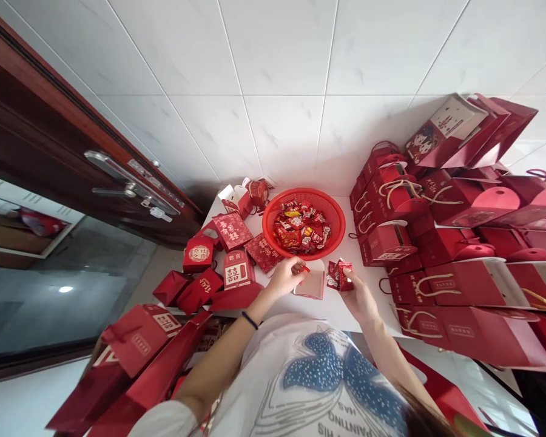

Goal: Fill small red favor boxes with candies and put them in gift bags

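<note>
My left hand is closed in a pinch at the upper left edge of a small open candy box with a pale inside. A small red piece shows at its fingertips; whether it is a box flap or a sweet, I cannot tell. Just right of the box, my right hand grips several red wrapped candies between thumb and fingers. Behind both hands stands a round red plastic basket, filled with wrapped candies, mostly red with some yellow.
Red gift boxes crowd the white table on the left. Stacked red gift bags with rope handles line the right side. More red bags sit at lower left. A dark door and tiled wall enclose the spot.
</note>
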Demonstrator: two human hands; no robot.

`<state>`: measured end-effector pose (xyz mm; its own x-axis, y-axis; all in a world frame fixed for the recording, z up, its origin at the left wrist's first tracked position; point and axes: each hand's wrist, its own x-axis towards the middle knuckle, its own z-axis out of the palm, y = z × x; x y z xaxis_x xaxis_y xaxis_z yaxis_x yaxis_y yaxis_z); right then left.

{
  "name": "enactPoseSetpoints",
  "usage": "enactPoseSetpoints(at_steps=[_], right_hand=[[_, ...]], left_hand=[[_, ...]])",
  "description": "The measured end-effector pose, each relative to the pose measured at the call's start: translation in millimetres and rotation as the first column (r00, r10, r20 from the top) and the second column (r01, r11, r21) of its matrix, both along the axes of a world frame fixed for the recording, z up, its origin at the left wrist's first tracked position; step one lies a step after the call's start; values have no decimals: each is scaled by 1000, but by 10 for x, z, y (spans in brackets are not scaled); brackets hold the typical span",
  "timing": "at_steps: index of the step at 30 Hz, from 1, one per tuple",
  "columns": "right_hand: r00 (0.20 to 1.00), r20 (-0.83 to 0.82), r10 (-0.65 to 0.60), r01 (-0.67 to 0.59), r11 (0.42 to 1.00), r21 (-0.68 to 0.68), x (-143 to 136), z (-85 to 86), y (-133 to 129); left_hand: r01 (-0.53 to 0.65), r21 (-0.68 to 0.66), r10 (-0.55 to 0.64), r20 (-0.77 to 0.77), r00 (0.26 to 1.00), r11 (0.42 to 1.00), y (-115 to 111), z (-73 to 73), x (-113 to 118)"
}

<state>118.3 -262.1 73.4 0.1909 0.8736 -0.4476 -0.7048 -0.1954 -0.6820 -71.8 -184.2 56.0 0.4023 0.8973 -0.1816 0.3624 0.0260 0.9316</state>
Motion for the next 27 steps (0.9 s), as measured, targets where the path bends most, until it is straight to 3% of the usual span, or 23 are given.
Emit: enactPoseSetpoints(at_steps=[3,6,10,15,22,25,27], right_hand=[[1000,17,-18,19,1000,-9,55,-12,-32],[999,34,10,-9,1000,-14,55,-18,-87],[998,64,23,-22,1000,-22,-1,0,-164],[964,228,137,-136,990,-21,-105,22,-143],[703,645,299,-300,947,-113,-331,-163,193],[600,737,310,-280,945,-170,-348,-218,237],[589,756,285,-255,954,-161,-302,-216,209]], left_hand=[[64,115,-48,-131,990,991,-6,-66,1],[69,251,-18,-203,979,965,-53,-145,4],[28,366,52,-207,977,930,-133,-291,-102],[-50,385,120,-160,980,922,-228,-460,-249],[-6,274,48,-144,988,962,-290,-439,-238],[-13,266,51,-134,990,964,-306,-417,-237],[-19,276,59,-138,989,961,-316,-430,-250]])
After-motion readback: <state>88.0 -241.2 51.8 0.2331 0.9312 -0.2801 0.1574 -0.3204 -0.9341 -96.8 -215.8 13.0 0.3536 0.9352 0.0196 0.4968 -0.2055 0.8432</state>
